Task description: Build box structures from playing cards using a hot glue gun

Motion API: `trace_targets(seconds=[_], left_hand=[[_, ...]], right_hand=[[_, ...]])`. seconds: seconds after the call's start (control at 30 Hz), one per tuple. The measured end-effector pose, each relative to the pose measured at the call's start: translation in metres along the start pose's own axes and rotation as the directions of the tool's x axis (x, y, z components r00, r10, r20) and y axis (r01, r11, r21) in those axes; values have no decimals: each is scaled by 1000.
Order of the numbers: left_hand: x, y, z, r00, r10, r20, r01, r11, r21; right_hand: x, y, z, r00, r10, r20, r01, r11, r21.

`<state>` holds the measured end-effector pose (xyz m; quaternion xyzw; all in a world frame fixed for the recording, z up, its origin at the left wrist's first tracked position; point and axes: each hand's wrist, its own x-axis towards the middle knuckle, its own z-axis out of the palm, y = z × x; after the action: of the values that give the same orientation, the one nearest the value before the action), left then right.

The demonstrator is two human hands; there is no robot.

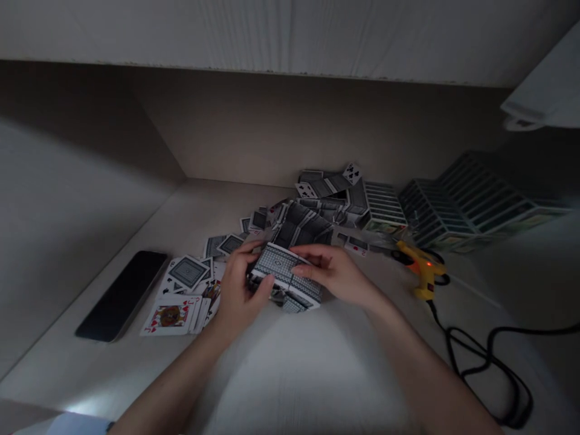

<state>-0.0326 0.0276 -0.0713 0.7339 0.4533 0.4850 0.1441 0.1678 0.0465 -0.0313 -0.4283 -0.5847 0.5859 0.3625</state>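
Note:
Between my two hands is a folded playing-card piece (277,263) with a blue-grey patterned back, made of cards joined together. My left hand (242,275) grips its left end, thumb on the near edge. My right hand (328,272) pinches its right side between thumb and fingers. Part of the piece's underside is hidden. Just behind it lies a heap of folded cards (303,223). Left of my left hand are loose cards, some face down (186,272), and a jack of hearts (170,315) face up on a small pile.
A black phone (122,296) lies at the left. On the right are a yellow glue gun (425,269) with a lit red light and its looped black cord (492,356). Ribbed card structures (475,193) stand at the back right. A shelf edge (272,72) overhangs the surface.

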Motion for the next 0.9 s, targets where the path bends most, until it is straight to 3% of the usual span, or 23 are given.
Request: trace_targets(seconds=[0.17,0.23,0.3,0.37,0.43,0.57,0.63,0.7,0.8,0.9], left_hand=[[0,1,-1,999,41,16,-39,995,-88],[3,1,-4,984,130,122,-119,989,-90],[6,2,-8,930,222,295,-218,975,-46],[8,3,-11,875,246,418,-274,962,6],[9,3,-13,860,222,460,-278,959,58],[10,4,-18,850,205,485,-292,950,111],[12,4,-19,843,227,487,-317,942,109],[13,4,-20,839,251,482,-339,935,104],[15,9,-21,819,297,491,-403,907,124],[18,24,-18,775,367,515,-514,840,174]], right_hand=[[-3,1,3,979,-201,-22,185,933,-309],[-4,0,3,964,-263,35,255,878,-406],[-4,-3,1,951,-300,77,301,833,-464],[-6,-8,-6,944,-326,46,302,802,-516],[-10,-16,-20,946,-320,-55,223,763,-607],[-22,-29,-64,930,-183,-320,-168,561,-810],[-31,-35,-87,887,-65,-457,-381,455,-805],[-40,-40,-106,818,14,-575,-530,406,-744],[-57,-43,-127,746,123,-655,-645,380,-663],[-73,-34,-142,714,132,-687,-672,402,-622]])
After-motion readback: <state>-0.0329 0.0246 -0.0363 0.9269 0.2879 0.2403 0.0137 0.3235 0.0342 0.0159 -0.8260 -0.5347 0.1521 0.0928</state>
